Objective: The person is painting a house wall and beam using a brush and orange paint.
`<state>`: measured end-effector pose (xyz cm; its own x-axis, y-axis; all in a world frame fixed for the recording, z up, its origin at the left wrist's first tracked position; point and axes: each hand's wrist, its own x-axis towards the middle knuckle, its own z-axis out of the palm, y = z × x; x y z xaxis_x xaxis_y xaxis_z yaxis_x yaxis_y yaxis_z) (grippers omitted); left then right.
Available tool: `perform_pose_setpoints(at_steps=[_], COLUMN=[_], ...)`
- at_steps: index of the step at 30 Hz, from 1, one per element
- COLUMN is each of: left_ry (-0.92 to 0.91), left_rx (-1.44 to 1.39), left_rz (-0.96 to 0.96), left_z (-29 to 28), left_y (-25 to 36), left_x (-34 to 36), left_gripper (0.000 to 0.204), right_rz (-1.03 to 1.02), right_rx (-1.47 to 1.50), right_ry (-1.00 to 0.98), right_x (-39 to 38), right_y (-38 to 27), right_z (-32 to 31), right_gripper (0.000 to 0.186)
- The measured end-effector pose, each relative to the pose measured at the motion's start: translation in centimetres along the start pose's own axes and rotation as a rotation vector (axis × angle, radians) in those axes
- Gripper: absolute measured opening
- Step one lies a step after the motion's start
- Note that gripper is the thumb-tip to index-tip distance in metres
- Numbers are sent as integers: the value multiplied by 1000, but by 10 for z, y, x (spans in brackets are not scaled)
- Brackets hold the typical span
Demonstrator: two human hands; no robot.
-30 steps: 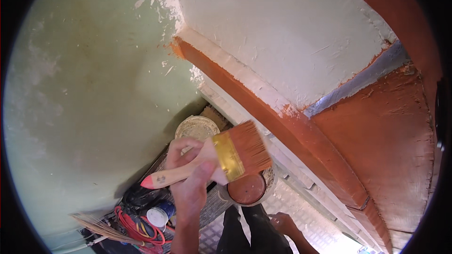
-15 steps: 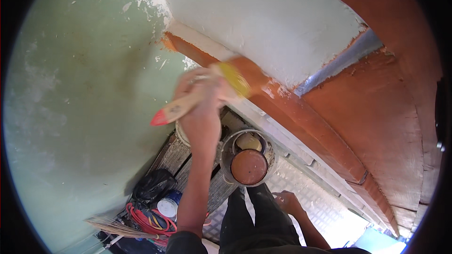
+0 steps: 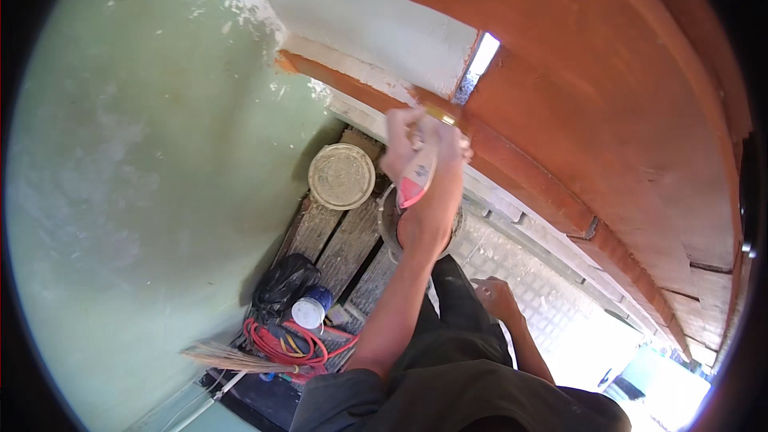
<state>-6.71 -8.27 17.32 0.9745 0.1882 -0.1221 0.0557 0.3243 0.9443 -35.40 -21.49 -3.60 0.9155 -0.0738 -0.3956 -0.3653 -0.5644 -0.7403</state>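
Observation:
My left hand (image 3: 424,144) is closed around the wooden handle of a paintbrush (image 3: 420,170). The handle has a red tip, and a yellow band shows beyond my fingers. The brush's head is up at an orange-brown painted beam (image 3: 512,164); blur hides its bristles and whether they touch. Below my left forearm stands a bucket (image 3: 389,220), largely covered by the arm. Low beside my dark trousers hangs my right hand (image 3: 498,298), its fingers loosely apart and nothing seen in them.
A round container (image 3: 342,176) with a crusted pale top stands on wooden planks (image 3: 320,232) by the green wall (image 3: 160,192). Nearer are a black plastic bag (image 3: 282,284), a blue-and-white can (image 3: 310,310), a coiled red hose (image 3: 272,342) and a stick broom (image 3: 240,358).
My left hand has moved right along the beam with the paintbrush, whose handle has swung steeper. My forearm now covers the bucket, and the round container is uncovered. The view has shifted.

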Motion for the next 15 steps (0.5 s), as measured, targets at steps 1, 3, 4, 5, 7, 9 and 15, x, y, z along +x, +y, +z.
perform_pose_setpoints(at_steps=[1,3,4,5,7,9,15], left_ry=[-32,-77,-130,-151,-118,-82,71], left_rx=[47,-36,-137,-145,-16,115,194], left_rz=[-55,-109,-172,-172,-136,-29,308], left_z=[-1,-9,-8,-10,-33,-42,-40], left_y=[-1,0,1,5,-3,8,31], left_x=[-8,-10,-8,-1,26,46,72], left_gripper=[27,27,26,21,13,12,10], right_rz=[-13,-31,-41,-47,-59,-36,-30], right_rx=[8,-16,-57,-47,-39,-40,-13], right_ry=[5,5,19,41,1,-23,155], right_x=[-6,-12,-14,-13,-8,-17,-19], right_y=[1,3,1,0,7,7,11], right_z=[0,-1,-7,-9,-7,-10,-28], right_gripper=[29,29,29,29,29,30,29])
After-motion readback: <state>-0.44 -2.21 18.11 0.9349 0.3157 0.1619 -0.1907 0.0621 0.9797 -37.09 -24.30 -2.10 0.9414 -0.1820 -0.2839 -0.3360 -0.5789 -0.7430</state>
